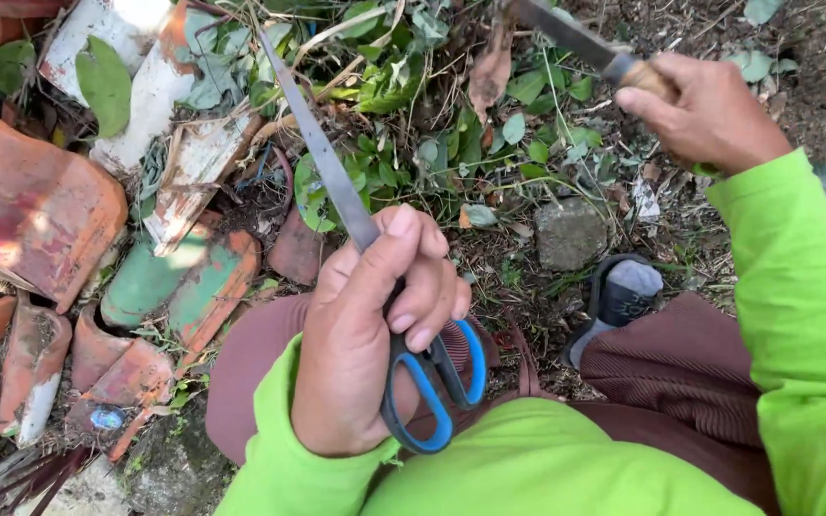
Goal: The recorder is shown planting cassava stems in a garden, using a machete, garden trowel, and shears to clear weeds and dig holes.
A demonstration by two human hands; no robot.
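Note:
My left hand (370, 334) grips a pair of scissors (327, 167) with blue and black handles, its long closed blades pointing up and left over the weeds. My right hand (709, 110) at the upper right holds a knife (576, 40) by its wooden handle, the blade pointing up and left. Both arms wear bright green sleeves. Green weeds and dry stems (403, 115) cover the ground between the two tools.
Broken terracotta roof tiles (35, 205) lie piled on the left. A grey stone (571, 232) sits in the soil near my grey and black shoe (623, 291). My knees in brown trousers (681, 368) fill the lower part of the view.

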